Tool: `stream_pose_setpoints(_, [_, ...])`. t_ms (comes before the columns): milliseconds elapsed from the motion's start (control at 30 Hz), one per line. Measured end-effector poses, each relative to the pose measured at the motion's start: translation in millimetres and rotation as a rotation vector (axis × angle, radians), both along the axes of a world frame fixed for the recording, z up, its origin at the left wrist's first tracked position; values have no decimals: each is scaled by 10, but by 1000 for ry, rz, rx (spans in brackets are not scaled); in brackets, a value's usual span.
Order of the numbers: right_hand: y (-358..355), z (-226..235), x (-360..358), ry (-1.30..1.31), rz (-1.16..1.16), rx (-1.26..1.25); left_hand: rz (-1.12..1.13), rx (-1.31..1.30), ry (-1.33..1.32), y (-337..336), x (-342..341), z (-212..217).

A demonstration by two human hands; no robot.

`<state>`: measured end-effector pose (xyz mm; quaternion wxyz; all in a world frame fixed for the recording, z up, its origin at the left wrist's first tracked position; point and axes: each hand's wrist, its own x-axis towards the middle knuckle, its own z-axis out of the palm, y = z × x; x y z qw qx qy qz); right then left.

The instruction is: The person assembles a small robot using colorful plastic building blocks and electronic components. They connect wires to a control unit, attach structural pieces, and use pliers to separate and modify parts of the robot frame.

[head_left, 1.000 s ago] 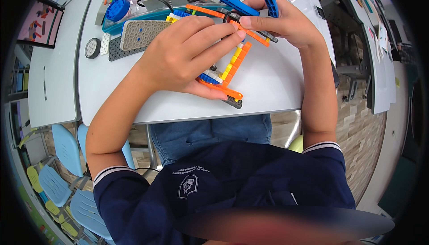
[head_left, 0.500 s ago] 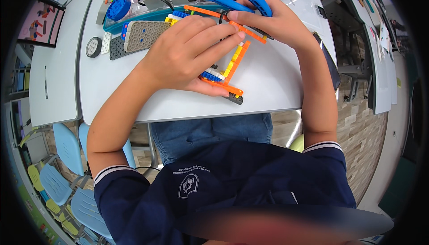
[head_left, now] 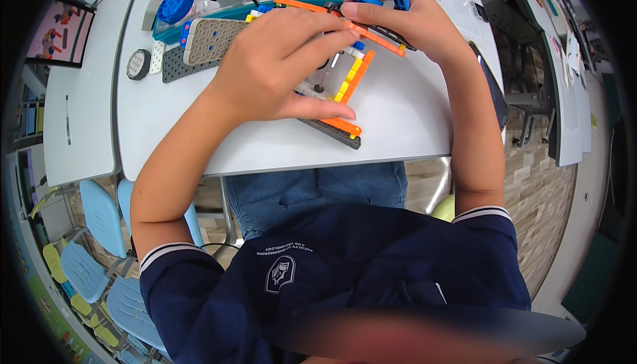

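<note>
We held a toy build [head_left: 362, 71].
Our left hand [head_left: 262, 75] gripped its frame, our right hand [head_left: 428, 29] its far end (a wheel [head_left: 139, 64] lay at our view's ten o'clock).

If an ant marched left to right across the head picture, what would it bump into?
Screen → dark-rimmed wheel → round blue piece → left hand → right hand → dark flat slab at the table's edge.

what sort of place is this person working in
Probably a classroom or robotics workshop, judging by the light-blue plastic chairs, the white table and the orange-and-yellow construction-kit model.
</note>
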<state>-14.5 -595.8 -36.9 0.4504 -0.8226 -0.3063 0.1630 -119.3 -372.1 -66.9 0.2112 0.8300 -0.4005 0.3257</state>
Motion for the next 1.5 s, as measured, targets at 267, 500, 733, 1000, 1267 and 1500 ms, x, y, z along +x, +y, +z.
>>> stream_pose_setpoints(267, [15, -7, 5, -3, 43, -21, 98, -52, -5, -86, 34, -56])
stream_pose_setpoints(500, [25, -50, 34, -60, 82, -57, 141, -11, 64, -91, 2, -34])
stream_pose_setpoints(733, [35, -60, 43, -56, 72, -53, 155, 33, 73, -92, 3, -7])
stream_pose_setpoints(1000, [-8, -8, -43, 144, 207, -36, 199, 41, 73, -58, -29, 35])
stream_pose_setpoints(1267, [79, -127, -111, 193, 108, 78, 275, -84, -9, -33, 44, 19])
stream_pose_setpoints(1500, [171, -136, -149, 236, 76, 176, 416, -231, 347, -84, -42, 27])
